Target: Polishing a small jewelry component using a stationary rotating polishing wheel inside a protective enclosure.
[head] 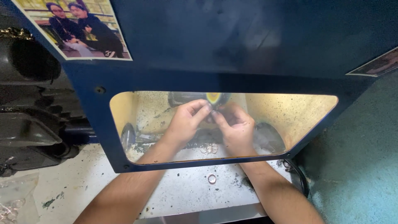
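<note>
Both hands reach into the blue cabinet's window [99, 103]: my left hand [184, 122] and right hand [236, 128] pinch a small ring [212, 112] against the polishing wheel [214, 98]. Another ring [212, 178] lies on the white bench [83, 174].

Blue metal hood [232, 37] fills your view, photo print [78, 27] stuck at upper left. Warm yellow light glows inside its window opening [290, 112]. White, stained bench [186, 195] below; teal surface [360, 166] at right, possibly floor.
</note>
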